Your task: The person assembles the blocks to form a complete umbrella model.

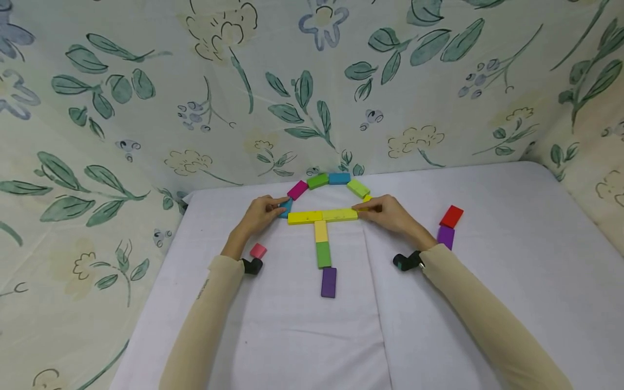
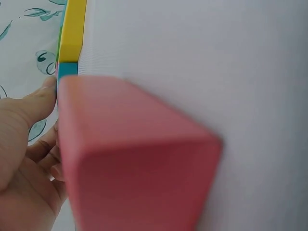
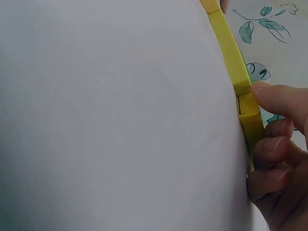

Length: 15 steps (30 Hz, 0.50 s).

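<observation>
On the white cloth, wooden blocks form an arch above a yellow bar (image 1: 304, 218). My left hand (image 1: 260, 214) pinches the blue block (image 1: 285, 208) at the arch's left end, thumb and fingertips on it. At the right end, my right hand (image 1: 387, 213) grips a yellow block (image 3: 249, 104), mostly covered by the fingers in the head view. Between them the arch runs through a magenta block (image 1: 298, 190), a green block (image 1: 318, 181), another blue block (image 1: 339, 179) and a lime block (image 1: 358, 188).
Below the bar, a pale yellow block (image 1: 320, 231), a green block (image 1: 323, 254) and a purple block (image 1: 329, 283) form a stem. A pink block (image 1: 258, 251) lies beside my left wrist. Red (image 1: 452, 216) and purple (image 1: 446, 237) blocks lie beyond my right forearm.
</observation>
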### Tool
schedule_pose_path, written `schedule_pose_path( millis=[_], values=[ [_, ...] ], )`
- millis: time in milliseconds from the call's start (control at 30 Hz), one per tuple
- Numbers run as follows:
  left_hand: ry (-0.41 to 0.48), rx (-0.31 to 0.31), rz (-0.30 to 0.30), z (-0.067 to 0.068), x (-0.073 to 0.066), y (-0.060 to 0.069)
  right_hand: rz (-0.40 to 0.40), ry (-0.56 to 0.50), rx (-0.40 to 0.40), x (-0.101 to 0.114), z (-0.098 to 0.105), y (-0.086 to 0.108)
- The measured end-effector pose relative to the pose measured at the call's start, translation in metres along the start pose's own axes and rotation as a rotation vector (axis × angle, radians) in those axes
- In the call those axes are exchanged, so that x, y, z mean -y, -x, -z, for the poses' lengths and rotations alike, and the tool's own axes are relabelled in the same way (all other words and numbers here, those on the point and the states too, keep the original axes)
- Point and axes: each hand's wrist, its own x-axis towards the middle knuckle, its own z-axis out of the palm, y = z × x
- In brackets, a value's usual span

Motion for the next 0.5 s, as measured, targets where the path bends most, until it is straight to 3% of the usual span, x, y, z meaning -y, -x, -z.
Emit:
schedule_pose_path(
  millis=[233,500],
  values=[
    [-0.010,0.015,0.014,0.002,-0.002,0.005,-0.013,-0.007,0.005,0.000,0.000,0.001],
    [0.000,-0.016,-0.009,0.014,-0.005,0.017,-0.038,-0.031,-0.002,0.003,0.001,0.009]
  ],
)
